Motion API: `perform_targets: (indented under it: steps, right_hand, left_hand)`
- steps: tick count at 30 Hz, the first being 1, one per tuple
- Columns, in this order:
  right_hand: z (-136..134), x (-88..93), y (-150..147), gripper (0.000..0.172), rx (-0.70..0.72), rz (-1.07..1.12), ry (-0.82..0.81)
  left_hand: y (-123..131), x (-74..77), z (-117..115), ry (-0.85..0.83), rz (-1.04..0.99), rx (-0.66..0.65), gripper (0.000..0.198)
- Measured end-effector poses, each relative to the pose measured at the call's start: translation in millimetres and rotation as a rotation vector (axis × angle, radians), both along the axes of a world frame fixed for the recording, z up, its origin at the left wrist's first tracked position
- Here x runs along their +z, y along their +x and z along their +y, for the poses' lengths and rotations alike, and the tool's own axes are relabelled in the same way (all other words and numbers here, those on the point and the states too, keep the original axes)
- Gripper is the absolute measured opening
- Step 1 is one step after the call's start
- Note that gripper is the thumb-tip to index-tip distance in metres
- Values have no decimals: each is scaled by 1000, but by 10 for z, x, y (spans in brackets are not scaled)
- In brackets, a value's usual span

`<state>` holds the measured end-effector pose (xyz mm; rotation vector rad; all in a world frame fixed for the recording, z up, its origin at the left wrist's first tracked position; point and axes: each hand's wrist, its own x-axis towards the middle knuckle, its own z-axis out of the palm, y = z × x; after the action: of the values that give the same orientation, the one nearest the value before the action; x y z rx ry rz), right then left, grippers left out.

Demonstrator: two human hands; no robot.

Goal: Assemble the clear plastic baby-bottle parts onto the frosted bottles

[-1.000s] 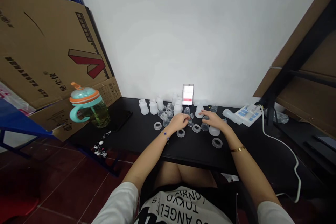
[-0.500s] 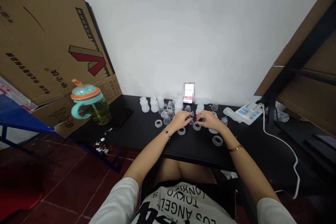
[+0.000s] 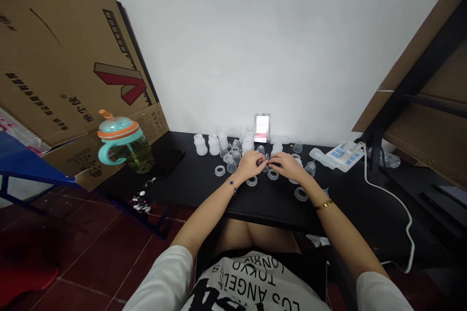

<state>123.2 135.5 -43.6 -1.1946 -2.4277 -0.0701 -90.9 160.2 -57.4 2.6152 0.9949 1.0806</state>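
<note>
Fingers (image 3: pixel 277 157) curling narrow, your left hand (image 3: pixel 251 165) and right hand (image 3: pixel 291 166) nearly meeting before the screen (image 3: pixel 262 128), any hold unclear, rings (image 3: pixel 273 178) lying nearer you, bottles (image 3: pixel 277 147) flanking it

Small clear plastic piece (image 3: pixel 267 156) between the fingers (image 3: pixel 276 159)

Rear access is obstructed by the white bottles (image 3: pixel 213 145) and the wall (image 3: pixel 219 58) behind them. Clear cups (image 3: pixel 231 166) and rings (image 3: pixel 220 174) restrict the central area. Open passage exists on the counter (image 3: pixel 199 182) between the rings and the dark flat device (image 3: pixel 174 163), and in front of the power strip (image 3: pixel 345 156).
</note>
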Motion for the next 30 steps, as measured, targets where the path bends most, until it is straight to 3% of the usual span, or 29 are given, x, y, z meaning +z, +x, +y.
perform_targets:
  steps: [4, 9, 15, 19, 24, 30]
  right_hand:
    - [12, -26, 0, 22, -113, -106, 21]
    - [58, -71, 79, 22, -212, -138, 55]
    - [17, -125, -78, 26, -300, 153, 164]
    - [-82, -163, -342, 30, -227, 412, 167]
    - [-171, -219, -533, 32, -164, 513, 180]
    - [-53, -309, -434, 32, -190, 559, 149]
  left_hand:
    - [39, 9, -115, 75, 99, -116, 33]
    - [191, -106, -243, 139, 193, -237, 39]
    - [278, -221, -198, 159, 242, -150, 26]
    - [260, -230, -125, 133, 281, -48, 18]
    - [226, -208, -89, 105, 335, -42, 21]
    - [226, -201, -76, 87, 328, -14, 16]
